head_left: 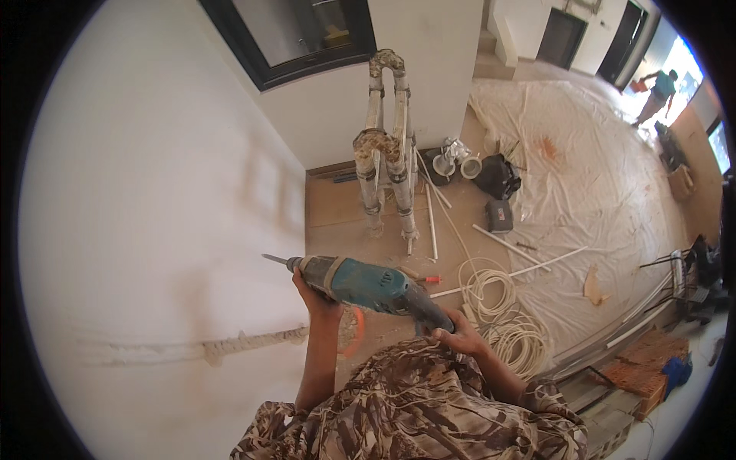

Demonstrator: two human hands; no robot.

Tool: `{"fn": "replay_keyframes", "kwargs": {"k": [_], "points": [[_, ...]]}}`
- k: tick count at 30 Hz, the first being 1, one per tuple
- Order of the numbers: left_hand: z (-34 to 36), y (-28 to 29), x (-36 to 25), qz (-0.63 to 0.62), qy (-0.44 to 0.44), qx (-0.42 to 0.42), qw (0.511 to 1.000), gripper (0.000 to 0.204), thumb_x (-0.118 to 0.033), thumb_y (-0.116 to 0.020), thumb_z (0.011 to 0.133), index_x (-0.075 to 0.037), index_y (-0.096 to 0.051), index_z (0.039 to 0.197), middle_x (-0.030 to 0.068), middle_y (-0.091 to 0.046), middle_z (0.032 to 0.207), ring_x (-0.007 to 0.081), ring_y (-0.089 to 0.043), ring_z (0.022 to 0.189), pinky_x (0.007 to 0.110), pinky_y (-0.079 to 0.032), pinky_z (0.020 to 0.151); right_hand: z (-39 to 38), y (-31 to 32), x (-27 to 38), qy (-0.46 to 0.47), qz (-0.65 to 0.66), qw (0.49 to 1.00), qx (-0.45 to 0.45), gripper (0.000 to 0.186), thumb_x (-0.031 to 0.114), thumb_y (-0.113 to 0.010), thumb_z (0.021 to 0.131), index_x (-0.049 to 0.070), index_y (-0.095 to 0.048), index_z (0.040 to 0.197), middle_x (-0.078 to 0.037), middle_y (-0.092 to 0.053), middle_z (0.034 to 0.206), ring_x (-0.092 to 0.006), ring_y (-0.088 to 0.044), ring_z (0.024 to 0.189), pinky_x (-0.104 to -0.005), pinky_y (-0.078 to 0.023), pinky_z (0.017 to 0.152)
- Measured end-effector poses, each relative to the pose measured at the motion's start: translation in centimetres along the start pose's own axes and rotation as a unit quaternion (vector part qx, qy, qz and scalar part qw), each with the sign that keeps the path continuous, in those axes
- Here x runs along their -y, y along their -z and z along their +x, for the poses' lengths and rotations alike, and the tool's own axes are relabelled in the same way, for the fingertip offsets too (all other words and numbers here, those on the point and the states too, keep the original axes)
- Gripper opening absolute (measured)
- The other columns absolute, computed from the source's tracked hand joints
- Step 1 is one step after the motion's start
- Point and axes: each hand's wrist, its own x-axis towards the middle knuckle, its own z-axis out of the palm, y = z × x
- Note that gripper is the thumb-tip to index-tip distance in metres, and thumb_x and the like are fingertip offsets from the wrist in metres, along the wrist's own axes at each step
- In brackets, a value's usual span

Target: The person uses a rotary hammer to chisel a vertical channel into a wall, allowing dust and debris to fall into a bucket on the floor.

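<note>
A teal and dark-grey rotary hammer drill [364, 282] is held across the front of my body, its thin bit [274, 258] toward the white wall [153, 192] on the left. My left hand [320, 303] is closed under the drill's front end, just behind the chuck. Around the rear handle wraps my right hand [462, 336]. Whether the bit's tip touches the wall I cannot tell. Low on that wall runs a rough chiselled groove [257, 344], partly hidden behind my left forearm.
Ahead stands a sawhorse-like frame of dirty pipes [381, 165]. Coiled cream hose [515, 345], white pipes [506, 245], a dark box [499, 217] and a black bag [497, 178] lie to the right. Plastic sheeting [583, 176] covers the floor. A person [658, 96] walks far right.
</note>
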Motion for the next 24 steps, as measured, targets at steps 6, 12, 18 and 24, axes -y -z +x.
{"fn": "replay_keyframes", "kwargs": {"k": [6,12,18,24], "points": [[6.1,-10.3,-0.4,0.064,-0.023,-0.058,0.996,0.058,-0.063,-0.052,0.094,-0.014,-0.059,0.124,0.0037,-0.065,0.123,0.0242,-0.061,0.117,0.041,-0.051,0.099,8.4,6.4,0.4,0.030,0.131,0.989,-0.059,0.050,0.035,-0.070,0.091,0.000,-0.058,0.126,-0.006,-0.065,0.104,-0.0152,-0.060,0.097,-0.0330,-0.048,0.089],[16.0,-21.1,-2.5,0.127,0.007,0.069,0.990,0.059,-0.060,-0.060,0.092,-0.013,-0.059,0.128,0.0072,-0.063,0.126,0.0246,-0.059,0.120,0.041,-0.050,0.100,22.1,14.6,5.5,0.079,0.089,0.977,-0.178,0.059,0.043,-0.070,0.092,0.000,-0.052,0.129,-0.007,-0.067,0.094,-0.0126,-0.065,0.081,-0.0300,-0.055,0.071],[32.5,-25.4,-1.3,0.346,0.020,0.082,0.934,0.055,-0.057,-0.061,0.093,-0.015,-0.057,0.128,0.0087,-0.063,0.121,0.0230,-0.062,0.110,0.039,-0.053,0.083,34.4,21.6,7.1,0.008,0.165,0.951,-0.261,0.055,0.048,-0.067,0.096,0.000,-0.055,0.120,-0.006,-0.064,0.080,-0.0139,-0.063,0.059,-0.0304,-0.054,0.053],[45.3,-21.1,2.9,0.351,0.101,0.056,0.929,0.046,-0.056,-0.065,0.091,-0.019,-0.061,0.119,0.0034,-0.068,0.103,0.0195,-0.064,0.089,0.035,-0.051,0.074,40.5,24.2,2.5,-0.036,0.163,0.948,-0.270,0.063,0.053,-0.067,0.093,-0.002,-0.054,0.120,-0.006,-0.062,0.073,-0.0142,-0.062,0.056,-0.0293,-0.052,0.050]]}}
